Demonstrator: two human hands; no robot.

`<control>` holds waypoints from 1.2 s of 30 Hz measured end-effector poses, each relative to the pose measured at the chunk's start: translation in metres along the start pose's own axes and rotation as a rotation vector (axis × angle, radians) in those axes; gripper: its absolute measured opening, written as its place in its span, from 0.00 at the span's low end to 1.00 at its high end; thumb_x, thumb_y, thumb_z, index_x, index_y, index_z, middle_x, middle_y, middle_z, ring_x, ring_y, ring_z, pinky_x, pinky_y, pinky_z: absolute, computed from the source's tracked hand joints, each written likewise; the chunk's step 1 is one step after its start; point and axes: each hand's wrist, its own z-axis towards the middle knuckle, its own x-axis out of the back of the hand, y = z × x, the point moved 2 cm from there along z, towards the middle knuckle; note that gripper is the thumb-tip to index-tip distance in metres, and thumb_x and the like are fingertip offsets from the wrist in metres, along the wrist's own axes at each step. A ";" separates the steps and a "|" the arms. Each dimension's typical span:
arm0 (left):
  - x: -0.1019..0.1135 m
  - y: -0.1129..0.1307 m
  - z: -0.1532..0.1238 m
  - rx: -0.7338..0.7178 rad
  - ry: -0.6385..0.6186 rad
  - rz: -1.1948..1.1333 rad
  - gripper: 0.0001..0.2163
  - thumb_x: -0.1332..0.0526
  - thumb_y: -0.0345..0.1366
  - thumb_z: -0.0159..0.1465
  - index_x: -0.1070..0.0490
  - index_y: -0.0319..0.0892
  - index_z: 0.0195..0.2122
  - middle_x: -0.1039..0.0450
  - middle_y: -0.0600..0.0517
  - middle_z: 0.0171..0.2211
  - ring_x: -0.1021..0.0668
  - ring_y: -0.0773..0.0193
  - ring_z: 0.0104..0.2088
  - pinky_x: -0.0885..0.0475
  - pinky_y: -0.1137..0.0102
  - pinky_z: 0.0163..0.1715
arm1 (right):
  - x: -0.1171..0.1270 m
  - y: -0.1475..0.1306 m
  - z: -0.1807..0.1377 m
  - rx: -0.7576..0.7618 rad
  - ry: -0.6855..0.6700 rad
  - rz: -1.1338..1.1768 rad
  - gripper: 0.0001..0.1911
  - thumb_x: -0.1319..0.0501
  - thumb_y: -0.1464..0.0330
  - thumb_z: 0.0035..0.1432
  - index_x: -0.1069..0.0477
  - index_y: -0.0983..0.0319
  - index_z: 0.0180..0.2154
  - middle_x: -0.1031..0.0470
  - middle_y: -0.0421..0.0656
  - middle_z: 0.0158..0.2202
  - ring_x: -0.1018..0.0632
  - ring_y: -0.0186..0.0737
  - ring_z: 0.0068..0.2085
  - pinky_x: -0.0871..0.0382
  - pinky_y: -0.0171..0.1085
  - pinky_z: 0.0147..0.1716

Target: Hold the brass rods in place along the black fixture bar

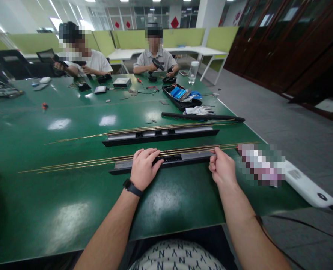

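Left hand grips the near black rail and golden rods; right hand curls at its right end, hold unclear!

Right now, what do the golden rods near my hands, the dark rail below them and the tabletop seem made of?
Golden rods: probably metal, brass-like, smooth; thin with a yellow shine.
Dark rail: coated metal or plastic, rather matt; black edge, greyish inside, so it stays open.
Tabletop: perhaps a laminate or rubber-like sheet, semi-gloss; bright reflections on smooth green.
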 end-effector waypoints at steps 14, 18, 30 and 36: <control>0.000 0.000 0.000 0.013 -0.022 0.007 0.13 0.34 0.41 0.67 0.24 0.47 0.52 0.20 0.47 0.52 0.21 0.54 0.54 0.34 0.53 0.60 | 0.001 0.004 0.003 -0.005 -0.016 -0.025 0.14 0.31 0.58 0.55 0.27 0.62 0.31 0.34 0.33 0.15 0.41 0.25 0.10 0.54 0.26 0.07; 0.001 0.001 0.001 0.014 -0.019 0.006 0.13 0.34 0.40 0.67 0.24 0.47 0.52 0.20 0.47 0.52 0.21 0.54 0.54 0.34 0.53 0.60 | 0.000 0.004 0.001 -0.002 -0.045 -0.026 0.14 0.31 0.59 0.55 0.26 0.63 0.31 0.34 0.34 0.15 0.42 0.25 0.10 0.53 0.26 0.07; 0.001 0.001 0.000 0.017 -0.024 0.000 0.13 0.35 0.41 0.68 0.25 0.47 0.53 0.20 0.47 0.52 0.21 0.54 0.54 0.35 0.53 0.60 | -0.007 0.004 -0.010 -0.087 -0.251 -0.072 0.18 0.27 0.56 0.51 0.24 0.64 0.32 0.34 0.35 0.14 0.42 0.25 0.10 0.55 0.26 0.08; 0.000 0.000 0.000 0.024 -0.030 -0.007 0.13 0.36 0.41 0.68 0.24 0.48 0.53 0.21 0.47 0.52 0.21 0.54 0.55 0.35 0.53 0.61 | -0.013 0.008 -0.015 -0.142 -0.391 -0.087 0.20 0.26 0.55 0.51 0.24 0.65 0.35 0.33 0.35 0.15 0.43 0.25 0.10 0.56 0.26 0.08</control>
